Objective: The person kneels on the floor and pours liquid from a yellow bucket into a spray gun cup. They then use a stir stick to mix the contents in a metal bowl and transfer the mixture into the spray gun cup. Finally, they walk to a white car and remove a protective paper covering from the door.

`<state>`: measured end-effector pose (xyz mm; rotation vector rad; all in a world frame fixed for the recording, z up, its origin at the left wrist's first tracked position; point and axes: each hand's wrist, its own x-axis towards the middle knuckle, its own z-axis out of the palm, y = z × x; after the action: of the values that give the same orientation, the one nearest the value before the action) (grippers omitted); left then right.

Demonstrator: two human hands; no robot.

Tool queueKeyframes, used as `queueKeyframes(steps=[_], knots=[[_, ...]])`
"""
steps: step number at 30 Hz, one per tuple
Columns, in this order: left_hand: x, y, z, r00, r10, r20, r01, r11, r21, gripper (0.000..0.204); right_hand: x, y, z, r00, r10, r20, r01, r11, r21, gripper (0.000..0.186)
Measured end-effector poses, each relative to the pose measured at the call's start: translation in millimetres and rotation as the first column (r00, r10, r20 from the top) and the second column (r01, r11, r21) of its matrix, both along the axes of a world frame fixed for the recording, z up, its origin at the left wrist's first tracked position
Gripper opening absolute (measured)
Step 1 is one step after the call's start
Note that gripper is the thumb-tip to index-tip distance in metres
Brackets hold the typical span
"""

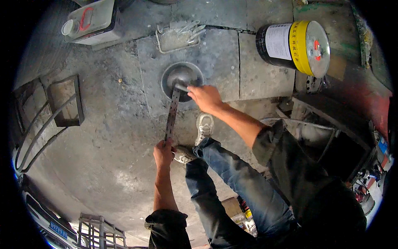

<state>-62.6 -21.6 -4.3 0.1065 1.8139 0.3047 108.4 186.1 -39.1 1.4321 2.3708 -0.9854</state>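
My left hand (163, 154) is closed round the near end of a long, dark perforated metal bar (171, 116). The bar slants up and away, and its far end rests at or over a round grey metal bowl (195, 69) on the floor. Over the bowl's near right side, my right hand (206, 98) is closed on a short pale handle (181, 87) that crosses the bar's far end. What kind of tool this is, I cannot make out. The inside of the bowl looks grey, and its near edge is partly hidden by the bar and hand.
Beyond the bowl sits a shallow tray (159, 44) with pale tools. A yellow-and-black drum (304, 47) lies far right, a metal can (97, 20) far left. Metal frames (80, 112) stand left, a dark metal structure (344, 120) right. My shoes (205, 125) are close to the bowl.
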Motion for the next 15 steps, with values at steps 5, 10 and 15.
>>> queueKeyframes(steps=[5, 10, 15], knots=[[2, -12, -16, 0.989, -0.126, -0.083, 0.123, 0.992, -0.041, 0.035, -25, -16, 19, 0.993, 0.116, 0.037, -0.118, 0.992, 0.037, 0.02], [3, -12, -14, 0.962, -0.216, -0.167, 0.226, 0.973, 0.041, 0.034, -29, 0, -4, 1.0, 0.028, 0.013, -0.029, 0.996, 0.09, 0.018], [4, -8, -26, 0.931, -0.287, -0.227, 0.306, 0.951, 0.051, 0.035, -14, 6, -15, 0.996, -0.036, 0.079, 0.029, 0.996, 0.089, 0.02]])
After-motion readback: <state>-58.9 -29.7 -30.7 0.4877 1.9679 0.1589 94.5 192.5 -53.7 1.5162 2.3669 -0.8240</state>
